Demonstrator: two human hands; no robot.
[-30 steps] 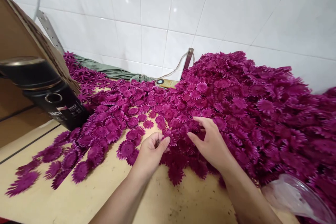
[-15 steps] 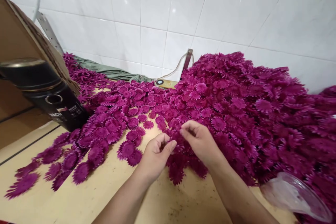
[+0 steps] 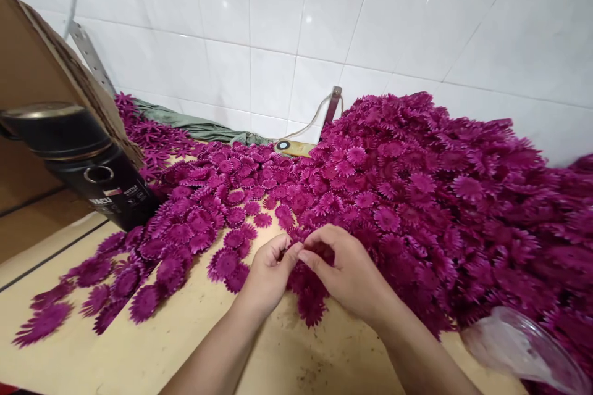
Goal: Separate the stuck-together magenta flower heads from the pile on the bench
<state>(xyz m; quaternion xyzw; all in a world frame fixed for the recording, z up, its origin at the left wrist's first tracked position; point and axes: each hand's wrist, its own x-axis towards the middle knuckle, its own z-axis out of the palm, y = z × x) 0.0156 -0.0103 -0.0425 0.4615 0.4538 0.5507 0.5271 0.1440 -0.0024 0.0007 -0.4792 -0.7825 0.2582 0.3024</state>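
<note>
My left hand (image 3: 272, 268) is closed in a pinch over the table, thumb against fingers. Touching it at the fingertips, my right hand (image 3: 345, 268) is pinched as well. What sits between the fingers, if anything, is too small or hidden to name. Just below and behind the hands lie magenta fabric flower pieces (image 3: 311, 302) with fringed petals. A large heap of these flowers (image 3: 421, 197) rises beyond and to the right of my right hand. Left of my left hand, more flowers (image 3: 185, 228) spread in loose overlapping rows.
A black bottle (image 3: 99, 166) stands at the left against a cardboard box (image 3: 50, 80). A clear plastic container (image 3: 514, 345) lies tilted at the lower right. Along the tiled wall (image 3: 273, 18) are a green cloth (image 3: 194, 123) and a yellowish tool (image 3: 294, 148). The tabletop (image 3: 194, 333) is pale wood.
My right hand has moved left and down until its fingertips meet those of my left hand. The left hand has barely moved. The flowers look the same.
</note>
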